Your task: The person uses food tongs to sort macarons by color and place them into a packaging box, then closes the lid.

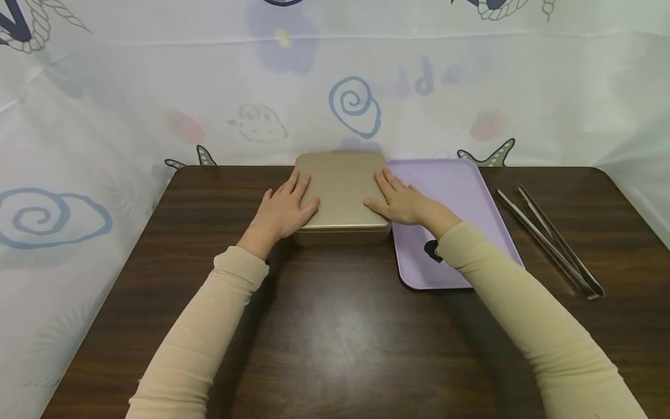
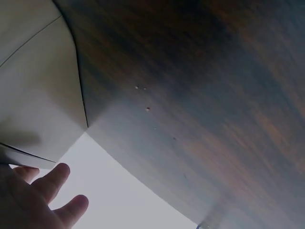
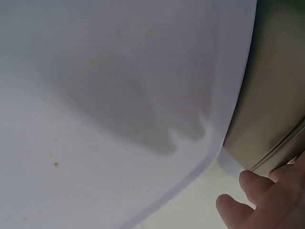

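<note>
A closed gold rectangular box with a lid (image 1: 342, 192) stands near the table's back edge. My left hand (image 1: 277, 212) lies along the lid's left side, fingers extended and thumb on the top. On the opposite side, my right hand (image 1: 405, 202) rests over the lid's right edge, its fingers spread and straight. In the left wrist view, the box's side (image 2: 38, 86) shows above the fingertips (image 2: 55, 176). The right wrist view has the box wall (image 3: 267, 90) and lid seam beside my fingers (image 3: 259, 188). What the box contains is hidden.
A lavender tray (image 1: 445, 180) lies against the box's right side, partly under my right forearm; small crumbs dot its surface in the right wrist view. Metal tongs (image 1: 557, 247) lie further right on the dark wooden table (image 1: 335, 349). A patterned cloth (image 1: 209, 75) hangs behind.
</note>
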The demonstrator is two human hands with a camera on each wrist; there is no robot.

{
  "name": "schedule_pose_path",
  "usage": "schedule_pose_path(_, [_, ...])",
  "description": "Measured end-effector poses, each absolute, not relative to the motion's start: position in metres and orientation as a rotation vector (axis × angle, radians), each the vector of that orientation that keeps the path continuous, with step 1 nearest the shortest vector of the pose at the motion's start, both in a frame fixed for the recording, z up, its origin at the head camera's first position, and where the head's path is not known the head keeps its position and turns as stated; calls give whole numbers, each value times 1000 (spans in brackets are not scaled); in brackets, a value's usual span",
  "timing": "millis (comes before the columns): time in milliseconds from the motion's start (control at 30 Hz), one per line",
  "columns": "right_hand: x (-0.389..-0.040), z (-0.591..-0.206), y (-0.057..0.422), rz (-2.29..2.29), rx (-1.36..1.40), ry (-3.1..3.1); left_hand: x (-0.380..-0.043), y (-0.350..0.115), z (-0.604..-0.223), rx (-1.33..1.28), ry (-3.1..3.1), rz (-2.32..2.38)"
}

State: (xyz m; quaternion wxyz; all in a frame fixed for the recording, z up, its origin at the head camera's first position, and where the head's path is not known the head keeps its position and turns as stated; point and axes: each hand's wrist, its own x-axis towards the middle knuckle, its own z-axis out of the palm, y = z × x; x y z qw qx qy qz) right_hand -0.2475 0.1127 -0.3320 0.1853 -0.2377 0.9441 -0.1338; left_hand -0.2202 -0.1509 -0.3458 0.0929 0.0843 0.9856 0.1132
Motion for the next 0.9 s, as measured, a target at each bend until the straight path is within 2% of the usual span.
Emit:
schedule_pose_path(433, [-245, -332, 111, -363, -661, 2695, -218, -150, -342, 292, 2952, 235])
schedule_pose_path(900, [-245, -332, 110, -366, -660, 2727, -214, -135, -324, 465, 3080, 172])
